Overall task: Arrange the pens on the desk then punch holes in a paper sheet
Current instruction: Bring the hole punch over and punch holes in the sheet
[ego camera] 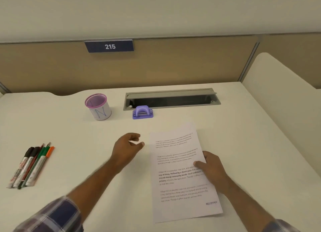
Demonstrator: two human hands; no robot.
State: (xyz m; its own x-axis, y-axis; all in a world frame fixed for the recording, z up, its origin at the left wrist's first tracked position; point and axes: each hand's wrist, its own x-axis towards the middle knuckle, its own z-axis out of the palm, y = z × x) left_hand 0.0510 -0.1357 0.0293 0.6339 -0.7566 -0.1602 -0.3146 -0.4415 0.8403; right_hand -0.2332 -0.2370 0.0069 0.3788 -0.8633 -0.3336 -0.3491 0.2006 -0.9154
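A printed paper sheet (180,171) lies on the white desk (86,136), right of centre. My right hand (211,167) pinches its right edge, thumb on top and fingers underneath. Just left of the sheet's upper part, my left hand (126,148) hovers with loosely curled fingers and holds nothing. Several pens and markers (30,165) lie side by side in a neat row at the desk's left. A small purple hole punch (142,112) stands behind the sheet, near the cable tray.
A mesh pen cup (98,106) with a pink rim stands empty at the back, left of the punch. A grey open cable tray (172,99) is sunk into the desk's rear. Beige partitions close off the back and right side.
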